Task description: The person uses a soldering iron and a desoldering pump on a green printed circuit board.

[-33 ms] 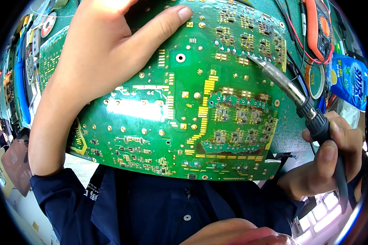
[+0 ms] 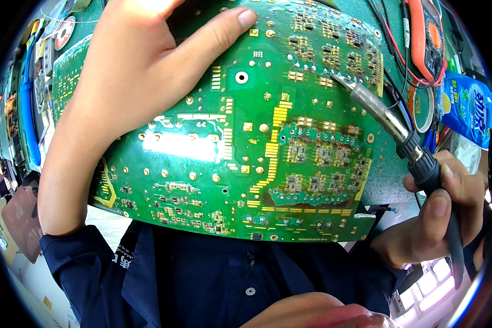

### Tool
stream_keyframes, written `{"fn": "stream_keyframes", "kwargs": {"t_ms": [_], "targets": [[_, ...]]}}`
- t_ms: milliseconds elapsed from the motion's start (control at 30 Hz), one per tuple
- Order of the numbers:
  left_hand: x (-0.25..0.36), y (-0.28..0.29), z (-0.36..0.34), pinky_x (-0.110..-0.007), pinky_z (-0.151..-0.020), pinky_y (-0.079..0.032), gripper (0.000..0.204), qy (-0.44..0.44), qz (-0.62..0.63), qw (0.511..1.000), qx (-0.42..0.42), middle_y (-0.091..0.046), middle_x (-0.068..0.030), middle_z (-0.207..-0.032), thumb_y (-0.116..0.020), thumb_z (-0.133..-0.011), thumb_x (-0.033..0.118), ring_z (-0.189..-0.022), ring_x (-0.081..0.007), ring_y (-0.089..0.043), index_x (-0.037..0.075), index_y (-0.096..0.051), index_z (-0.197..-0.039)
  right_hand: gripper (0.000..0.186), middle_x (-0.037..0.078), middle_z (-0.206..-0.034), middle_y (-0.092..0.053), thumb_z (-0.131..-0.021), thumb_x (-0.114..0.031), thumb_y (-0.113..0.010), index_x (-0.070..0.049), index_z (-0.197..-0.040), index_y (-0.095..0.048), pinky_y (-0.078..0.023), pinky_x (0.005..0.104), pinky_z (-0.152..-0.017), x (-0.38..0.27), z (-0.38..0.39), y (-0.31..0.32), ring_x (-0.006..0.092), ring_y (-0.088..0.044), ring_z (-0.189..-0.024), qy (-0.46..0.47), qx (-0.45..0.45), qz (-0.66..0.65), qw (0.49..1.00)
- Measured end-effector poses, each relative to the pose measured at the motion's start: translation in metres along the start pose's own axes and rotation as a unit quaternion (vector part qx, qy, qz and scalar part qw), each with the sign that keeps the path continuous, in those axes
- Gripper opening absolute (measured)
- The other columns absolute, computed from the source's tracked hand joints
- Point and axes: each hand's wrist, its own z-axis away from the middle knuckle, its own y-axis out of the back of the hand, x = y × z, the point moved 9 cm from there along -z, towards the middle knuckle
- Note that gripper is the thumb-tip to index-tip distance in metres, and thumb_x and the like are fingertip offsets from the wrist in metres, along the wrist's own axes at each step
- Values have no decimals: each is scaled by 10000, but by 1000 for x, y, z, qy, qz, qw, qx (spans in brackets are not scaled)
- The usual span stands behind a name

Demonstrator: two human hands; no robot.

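Observation:
A large green circuit board stretches across the middle, with gold pads and rows of small parts. My left hand rests over its upper left, thumb stretched out flat on the surface. The other fingers of that hand run out past the top edge and are mostly hidden. At the right, my right hand is closed round the dark handle of a soldering iron. The iron slants up and left, its tip at a row of solder joints on the board's upper right. Scorched brownish patches surround some rows of parts.
A green mat lies under the board. At the far right are an orange multimeter with leads, a roll of tape and a blue packet. Blue cable and stacked equipment line the left, near a solder reel.

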Motion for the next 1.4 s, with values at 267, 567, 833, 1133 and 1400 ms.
{"fn": "stream_keyframes", "kwargs": {"t_ms": [267,567,833,1133,1400], "targets": [[-3,-1,2,-336,-627,-489,220,-12,0,1000,5,-646,-176,-820,-699,-869,102,-702,-272,-637,-68,-634,-992,272,200,-692,-584,-900,-194,-614,63,-980,-577,-414,291,-524,-8,-2,-5,212,-548,-560,31,-59,-9,998],[2,0,1,-341,-634,-491,233,-24,-28,999,-4,-648,-171,-831,-697,-870,114,-719,-270,-641,-65,-632,-1005,293,206,-699,-590,-899,-213,-611,65,-984,-575,-417,288,-515,-8,-2,-4,212,-546,-548,31,-59,-31,997],[2,0,1,-337,-633,-496,236,-24,-32,999,2,-652,-178,-835,-702,-860,108,-718,-271,-647,-70,-636,-1000,300,206,-678,-584,-911,-221,-610,65,-990,-570,-411,290,-493,-9,-1,-5,209,-542,-536,43,-55,-28,997],[0,0,1,-342,-637,-508,239,-40,-22,999,10,-657,-183,-845,-702,-844,93,-723,-278,-655,-79,-637,-997,300,200,-681,-581,-922,-230,-610,51,-1019,-570,-406,297,-502,-4,-3,-3,209,-544,-552,39,-72,-20,996],[2,0,1,-332,-627,-500,250,-21,-34,999,-6,-656,-177,-843,-709,-842,104,-709,-261,-647,-76,-638,-1001,281,187,-682,-589,-920,-227,-584,29,-1033,-574,-402,303,-518,-8,1,-6,204,-531,-547,26,-54,-11,998]]}}
